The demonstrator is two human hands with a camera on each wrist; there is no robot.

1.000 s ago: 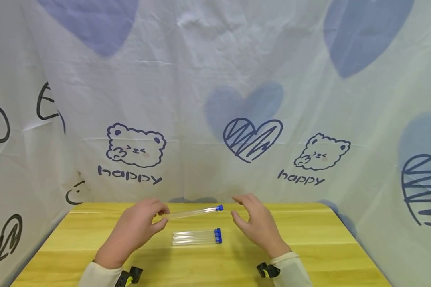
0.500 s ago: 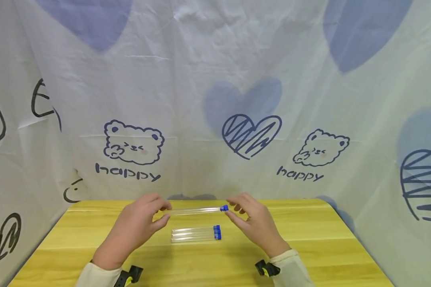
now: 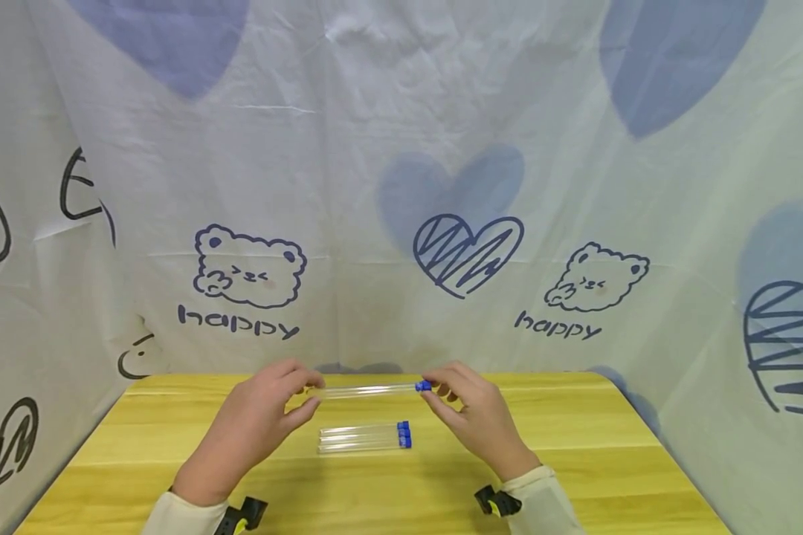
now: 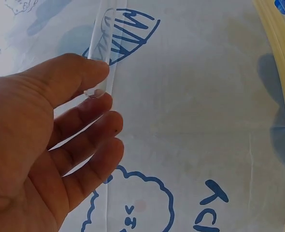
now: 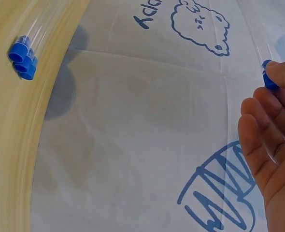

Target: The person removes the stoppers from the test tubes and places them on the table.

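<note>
A clear plastic tube (image 3: 368, 389) with a blue cap (image 3: 424, 386) is held level above the yellow table (image 3: 575, 453). My left hand (image 3: 268, 416) pinches its closed end (image 4: 98, 92) between thumb and fingers. My right hand (image 3: 471, 412) pinches the blue cap (image 5: 268, 79) at the other end. Three more capped tubes (image 3: 364, 437) lie side by side on the table just below, their blue caps (image 5: 21, 58) pointing right.
A white cloth backdrop (image 3: 401, 186) printed with bears, hearts and "happy" rises behind the table and wraps both sides. The table's far edge (image 3: 375, 376) lies right behind the hands.
My right hand moved left from beside the tube and closed its fingers on the blue cap. The tube levelled out slightly; the left hand kept its hold.
</note>
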